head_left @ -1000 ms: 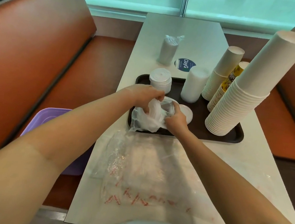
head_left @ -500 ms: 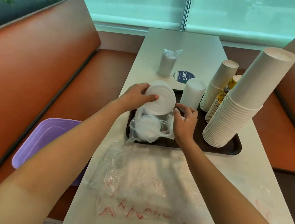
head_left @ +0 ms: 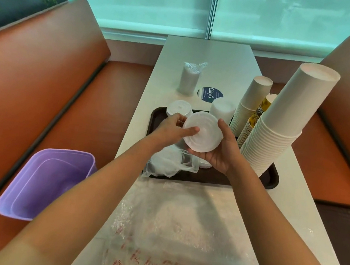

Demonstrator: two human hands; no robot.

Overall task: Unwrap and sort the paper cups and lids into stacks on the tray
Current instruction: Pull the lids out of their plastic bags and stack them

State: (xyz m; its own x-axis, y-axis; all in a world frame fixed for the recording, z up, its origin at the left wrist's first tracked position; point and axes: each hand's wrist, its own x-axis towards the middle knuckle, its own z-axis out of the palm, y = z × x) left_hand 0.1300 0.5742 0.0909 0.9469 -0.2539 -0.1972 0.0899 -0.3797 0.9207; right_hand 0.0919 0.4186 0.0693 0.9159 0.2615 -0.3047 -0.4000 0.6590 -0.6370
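A white table (head_left: 213,61) between orange benches carries a dark tray (head_left: 272,179) at frame centre. Above it, left hand (head_left: 171,129) and right hand (head_left: 222,154) both clasp a white lid (head_left: 205,134), fingers curled round its rim

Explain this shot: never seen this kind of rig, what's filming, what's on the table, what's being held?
There is no machine: a person wears a wide-angle camera on the head, looking down at their own bare arms. The left hand and right hand together hold a small stack of round white plastic lids above a dark brown tray. On the tray lie a clear wrapper with more lids, a short lid pile, and tall stacks of white paper cups. Behind stands a still-wrapped sleeve. A flat clear plastic bag lies nearer. A lilac plastic bin sits on the orange bench.
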